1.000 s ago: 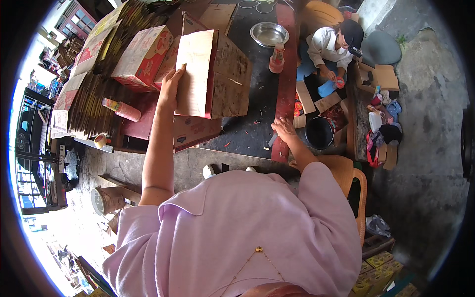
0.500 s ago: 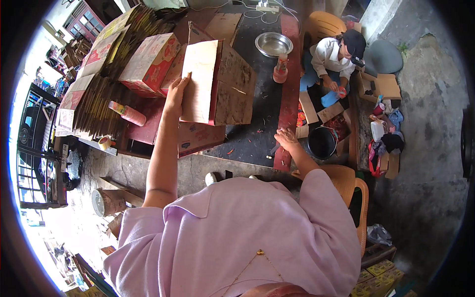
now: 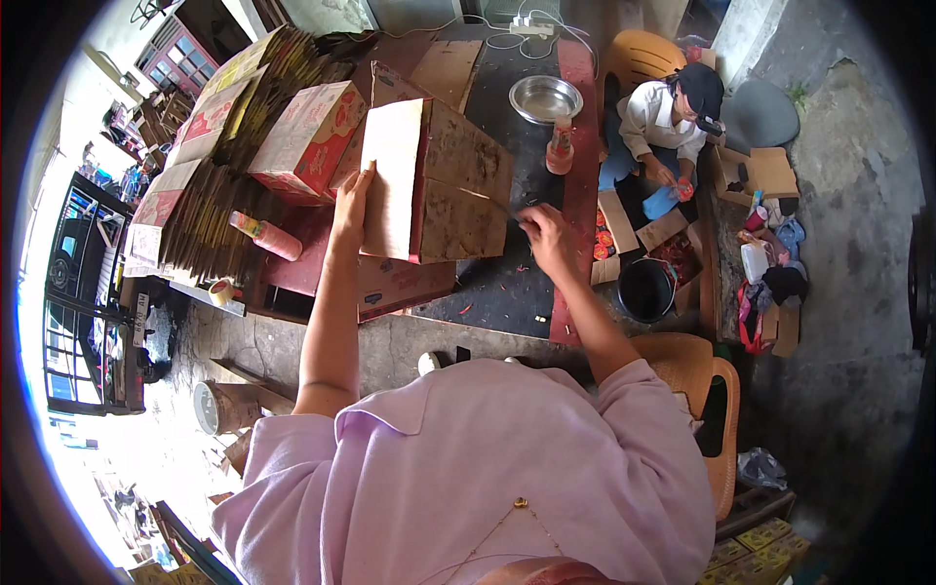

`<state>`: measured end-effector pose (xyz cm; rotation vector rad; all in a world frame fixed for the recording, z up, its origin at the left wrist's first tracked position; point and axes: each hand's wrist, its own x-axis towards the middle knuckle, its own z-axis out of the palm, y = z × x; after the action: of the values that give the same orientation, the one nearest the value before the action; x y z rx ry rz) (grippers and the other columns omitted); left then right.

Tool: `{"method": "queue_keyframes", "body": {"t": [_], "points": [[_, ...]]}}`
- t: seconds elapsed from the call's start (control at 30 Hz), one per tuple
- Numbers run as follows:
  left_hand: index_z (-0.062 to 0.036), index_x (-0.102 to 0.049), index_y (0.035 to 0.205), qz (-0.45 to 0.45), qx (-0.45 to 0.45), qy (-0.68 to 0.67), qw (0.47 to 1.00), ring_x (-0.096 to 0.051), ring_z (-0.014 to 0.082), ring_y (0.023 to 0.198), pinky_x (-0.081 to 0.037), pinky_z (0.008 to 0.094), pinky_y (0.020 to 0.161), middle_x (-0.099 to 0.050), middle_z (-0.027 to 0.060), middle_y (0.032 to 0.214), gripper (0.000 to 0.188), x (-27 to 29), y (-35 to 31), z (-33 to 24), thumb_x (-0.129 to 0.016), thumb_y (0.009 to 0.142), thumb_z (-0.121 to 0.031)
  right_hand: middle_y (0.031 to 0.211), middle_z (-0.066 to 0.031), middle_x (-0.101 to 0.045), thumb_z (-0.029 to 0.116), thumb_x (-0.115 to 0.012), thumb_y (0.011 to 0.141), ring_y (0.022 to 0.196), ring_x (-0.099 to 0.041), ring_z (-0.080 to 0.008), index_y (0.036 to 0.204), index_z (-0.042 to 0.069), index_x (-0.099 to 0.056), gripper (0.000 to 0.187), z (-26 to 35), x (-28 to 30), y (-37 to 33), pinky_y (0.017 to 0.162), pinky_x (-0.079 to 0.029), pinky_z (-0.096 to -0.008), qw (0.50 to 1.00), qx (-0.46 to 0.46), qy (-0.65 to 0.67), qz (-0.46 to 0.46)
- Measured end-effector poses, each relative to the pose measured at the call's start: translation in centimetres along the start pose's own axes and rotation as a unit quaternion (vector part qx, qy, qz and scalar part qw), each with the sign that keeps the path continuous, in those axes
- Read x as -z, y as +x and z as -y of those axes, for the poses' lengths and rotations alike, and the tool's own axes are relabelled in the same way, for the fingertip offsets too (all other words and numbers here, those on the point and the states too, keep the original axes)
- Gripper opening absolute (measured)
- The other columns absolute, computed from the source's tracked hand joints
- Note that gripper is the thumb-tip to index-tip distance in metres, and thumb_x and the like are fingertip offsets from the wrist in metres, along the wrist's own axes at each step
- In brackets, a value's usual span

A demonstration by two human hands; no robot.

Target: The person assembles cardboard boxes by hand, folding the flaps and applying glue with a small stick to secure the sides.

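A brown cardboard box (image 3: 466, 185) stands tilted on the dark tabletop in front of me, its pale flap side turned left. My left hand (image 3: 352, 203) grips that side's left edge, thumb on the face and the other fingers mostly hidden behind it. Close to the box's right side is my right hand (image 3: 542, 230), its fingers pinched together. A thin dark sliver seems to show at the fingertips, too small to name. Under and beside the box lies another red printed carton (image 3: 405, 285).
Left stand a red-and-white carton (image 3: 307, 136), stacked flattened cartons (image 3: 200, 210), a pink bottle (image 3: 268, 237) and a tape roll (image 3: 222, 292). Beyond my right hand are another pink bottle (image 3: 560, 151) and a metal bowl (image 3: 546, 100). A seated person (image 3: 668, 127) works at right near a black bucket (image 3: 645, 290).
My right hand has moved up and left from the table's red edge strip to the box's right side. My left hand keeps its hold on the box.
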<state>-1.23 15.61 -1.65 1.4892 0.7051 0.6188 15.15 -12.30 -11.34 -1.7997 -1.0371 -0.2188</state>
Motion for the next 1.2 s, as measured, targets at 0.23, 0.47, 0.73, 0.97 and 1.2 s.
{"method": "queue_keyframes", "body": {"t": [0.23,0.47,0.73,0.97,1.2], "points": [[-0.0012,-0.06,0.087,-0.025,-0.017,0.031,0.999,-0.046,0.0077,0.068,-0.037,0.0238,0.062,-0.053,-0.0012,0.074,0.034,-0.2,-0.1,0.1,-0.056,0.09,-0.035,0.083,-0.0079,-0.058,-0.001,-0.062,0.076,0.085,-0.058,-0.028,0.089,0.008,-0.059,0.016,7.1,-1.4,4.0,0.077,-0.046,-0.0372,0.993,0.098,0.028,-0.05],[-0.0009,-0.062,0.085,-0.035,-0.023,0.019,0.999,-0.047,0.0071,0.068,-0.037,0.0236,0.061,-0.055,-0.0003,0.074,0.034,-0.9,-1.1,-0.9,-0.055,0.09,-0.034,0.083,-0.0061,-0.058,-0.002,-0.062,0.075,0.084,-0.058,-0.0267,0.088,0.007,-0.058,0.017,7.6,-1.4,5.2,0.077,-0.047,-0.0364,0.991,0.127,0.013,-0.049],[0.0006,-0.062,0.088,-0.02,-0.024,0.037,0.999,-0.048,0.0073,0.066,-0.038,0.023,0.06,-0.056,-0.0002,0.074,0.035,-0.7,-1.3,-1.0,-0.056,0.09,-0.033,0.091,-0.0075,-0.056,-0.005,-0.061,0.07,0.091,-0.055,-0.0279,0.09,0.007,-0.057,0.024,5.5,-2.4,4.6,0.081,-0.046,-0.0367,0.991,0.129,-0.045,-0.015],[0.0003,-0.063,0.088,-0.028,-0.029,0.066,0.997,-0.049,0.0069,0.068,-0.039,0.0226,0.062,-0.058,0.0007,0.076,0.034,-0.2,-0.9,-0.6,-0.057,0.09,-0.033,0.094,-0.0133,-0.055,-0.008,-0.059,0.065,0.096,-0.054,-0.0319,0.09,0.004,-0.055,0.028,2.8,-3.3,3.2,0.084,-0.045,-0.0405,0.991,0.111,-0.079,0.017],[0.0002,-0.062,0.083,-0.036,-0.028,0.047,0.998,-0.047,0.0059,0.066,-0.038,0.023,0.059,-0.056,-0.001,0.073,0.034,-0.5,-1.1,-1.0,-0.057,0.089,-0.033,0.098,-0.0165,-0.057,-0.007,-0.059,0.062,0.102,-0.053,-0.0349,0.091,0.001,-0.055,0.03,-1.4,-5.0,2.1,0.091,-0.043,-0.0403,0.994,0.077,-0.069,0.03]]}}
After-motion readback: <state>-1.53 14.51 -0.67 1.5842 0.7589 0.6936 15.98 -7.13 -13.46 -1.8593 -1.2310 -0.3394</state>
